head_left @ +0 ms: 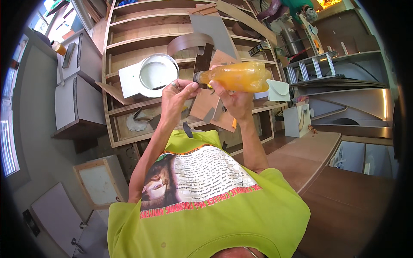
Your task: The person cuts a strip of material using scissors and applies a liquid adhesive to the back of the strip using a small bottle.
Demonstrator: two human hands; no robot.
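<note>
My right hand [235, 102] is wrapped round a clear plastic bottle [241, 77] of cloudy yellow-orange liquid. The bottle lies nearly level, its dark-tipped neck pointing left. Close by that tip, my left hand [175, 98] is closed, thumb and fingers pressed together; what they hold, if anything, cannot be made out. A dark brown strip [203, 59] stands out just beyond the bottle's neck. Left of it, a round white tub [174, 71] rests on a white board [128, 81]. Below the hands lie brown board offcuts [204, 105].
A large wooden frame [111, 92] with several slats spans the work area. A curled brown strip [189, 42] and a grey panel [211, 32] lie across it. Grey cabinets [69, 101] stand left; a ladder [316, 66] and brown boards [309, 155] are right. Another person [297, 9] is at upper right.
</note>
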